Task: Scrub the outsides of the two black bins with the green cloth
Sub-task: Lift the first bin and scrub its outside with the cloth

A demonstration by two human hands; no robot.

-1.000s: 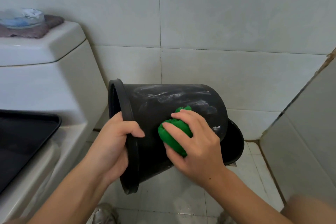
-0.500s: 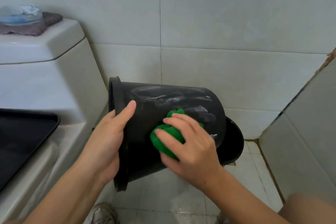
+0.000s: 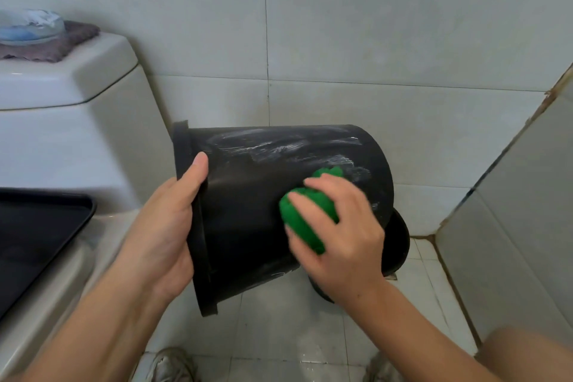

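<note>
A black bin lies on its side in the air, its open rim to the left and its base to the right. Soapy white streaks cover its upper side. My left hand grips the rim, thumb lying across the outside wall. My right hand holds a bunched green cloth and presses it against the bin's side near the base. A second black bin stands on the floor behind, mostly hidden by the first bin and my right hand.
A white toilet tank stands at the left, with a black tray lying below it. A soap dish on a grey cloth sits on the tank lid. Tiled walls close in behind and at the right. My shoes show on the wet floor.
The cloth and my right hand slid right along the bin's side, toward its base. My left hand shifted on the rim as the bin turned, and more white streaks show on top.
</note>
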